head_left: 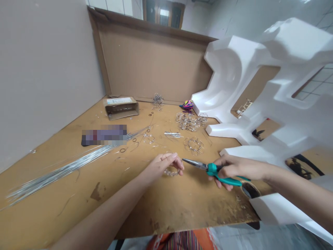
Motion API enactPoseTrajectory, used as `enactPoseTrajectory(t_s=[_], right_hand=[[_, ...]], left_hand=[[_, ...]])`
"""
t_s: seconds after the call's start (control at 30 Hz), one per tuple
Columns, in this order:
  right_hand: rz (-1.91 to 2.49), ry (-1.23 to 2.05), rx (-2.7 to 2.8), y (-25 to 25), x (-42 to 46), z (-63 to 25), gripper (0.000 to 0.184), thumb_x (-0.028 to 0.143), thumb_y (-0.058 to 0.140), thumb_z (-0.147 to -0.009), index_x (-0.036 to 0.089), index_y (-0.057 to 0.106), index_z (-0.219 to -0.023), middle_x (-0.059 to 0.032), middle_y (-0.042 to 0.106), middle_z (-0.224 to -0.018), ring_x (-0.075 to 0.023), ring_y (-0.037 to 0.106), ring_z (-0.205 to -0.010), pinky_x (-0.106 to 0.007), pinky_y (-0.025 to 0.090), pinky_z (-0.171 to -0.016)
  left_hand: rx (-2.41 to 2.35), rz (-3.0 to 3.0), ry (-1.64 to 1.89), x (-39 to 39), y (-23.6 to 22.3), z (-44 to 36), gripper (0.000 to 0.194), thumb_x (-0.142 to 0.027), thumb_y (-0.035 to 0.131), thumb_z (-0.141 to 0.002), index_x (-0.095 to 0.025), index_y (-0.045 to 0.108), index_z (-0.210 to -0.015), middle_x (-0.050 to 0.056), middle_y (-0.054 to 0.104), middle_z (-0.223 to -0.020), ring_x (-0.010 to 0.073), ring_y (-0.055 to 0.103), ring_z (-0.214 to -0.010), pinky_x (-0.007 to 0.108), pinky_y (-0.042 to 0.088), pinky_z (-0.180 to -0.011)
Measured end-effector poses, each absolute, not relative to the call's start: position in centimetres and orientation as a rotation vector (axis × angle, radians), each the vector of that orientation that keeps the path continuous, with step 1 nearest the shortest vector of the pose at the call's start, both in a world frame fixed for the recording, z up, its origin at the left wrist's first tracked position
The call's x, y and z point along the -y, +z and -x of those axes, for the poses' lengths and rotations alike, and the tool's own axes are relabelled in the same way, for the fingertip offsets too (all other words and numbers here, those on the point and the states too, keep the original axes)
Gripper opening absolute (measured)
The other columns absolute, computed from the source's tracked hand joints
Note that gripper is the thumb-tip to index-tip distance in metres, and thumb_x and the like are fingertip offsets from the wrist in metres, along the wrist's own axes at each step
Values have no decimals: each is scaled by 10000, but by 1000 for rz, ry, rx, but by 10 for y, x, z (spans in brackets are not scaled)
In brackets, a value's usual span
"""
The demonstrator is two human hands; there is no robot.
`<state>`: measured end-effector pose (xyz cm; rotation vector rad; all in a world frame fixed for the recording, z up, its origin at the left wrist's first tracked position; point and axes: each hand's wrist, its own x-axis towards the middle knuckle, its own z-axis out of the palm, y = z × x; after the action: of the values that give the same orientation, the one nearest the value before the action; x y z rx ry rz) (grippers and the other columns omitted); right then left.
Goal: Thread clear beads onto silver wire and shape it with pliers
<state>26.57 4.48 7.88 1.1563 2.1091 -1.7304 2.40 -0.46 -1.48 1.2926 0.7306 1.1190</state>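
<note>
At far left, a plain grey wall [44, 80] rising beside a wooden counter [182, 208]. Along the counter's left side, a long bundle of straight silver wires [59, 170] lying slantwise, with a pixelated object [104, 134] just above it. Farther back, an open cardboard box [121, 108] near a brown cardboard panel [153, 62]. Across the middle, small black rings [122, 150], a short bunch of cut wires [172, 134], and loose wire rosettes [194, 146] set with what look like clear beads. Near the panel, a small pink-and-blue toy [187, 105], its exact kind hard to tell.

At centre front, the left hand [163, 166] reaching in from below, its fingers [173, 160] curled closed over a small wire piece [171, 172], low above the counter. Just right of it, the right hand [234, 168] reaching in from the side, its fingers [223, 173] wrapped firmly round the teal handles of needle-nose pliers [200, 165]. Steel tips narrow and apparently closed, pointing left, just short of the left fingertips, with no clear contact with the wire. A firm, close hold like this one, well suited to fine wire. At far right, bulky white foam packing [273, 114] standing on the counter.
</note>
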Motion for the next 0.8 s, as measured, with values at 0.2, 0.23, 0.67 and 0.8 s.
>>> enactPoseTrajectory(t_s=[0.2,0.23,0.67,0.8], right_hand=[[-1130,-1771,-2087,74,-48,-270,273,217,500,-696,98,642,-896,-59,655,-733,-117,597,-549,-226,467,-526],[-1130,-1772,-2089,74,-48,-270,271,213,501,-695,99,643,-896,-58,656,-734,-115,596,-547,-226,469,-527],[-1098,-1791,-2071,72,-47,-270,232,193,492,-706,101,631,-868,-45,633,-717,-108,589,-546,-221,464,-522],[-1109,-1778,-2064,71,-48,-271,221,193,487,-716,102,627,-861,-51,632,-724,-96,573,-519,-209,444,-495]], left_hand=[[-706,-1294,1130,5,-16,-25,391,-401,397,-860,-125,624,-699,60,631,-668,156,592,-663,282,423,-716],[-709,-1291,1130,5,-16,-25,390,-404,402,-857,-127,623,-695,59,629,-664,156,591,-661,282,424,-716],[-732,-1276,1094,4,-17,-25,384,-415,404,-852,-136,616,-695,52,624,-681,150,593,-659,272,427,-709],[-728,-1316,1090,4,-17,-24,387,-399,386,-864,-137,615,-693,48,615,-682,146,591,-661,278,425,-731]])
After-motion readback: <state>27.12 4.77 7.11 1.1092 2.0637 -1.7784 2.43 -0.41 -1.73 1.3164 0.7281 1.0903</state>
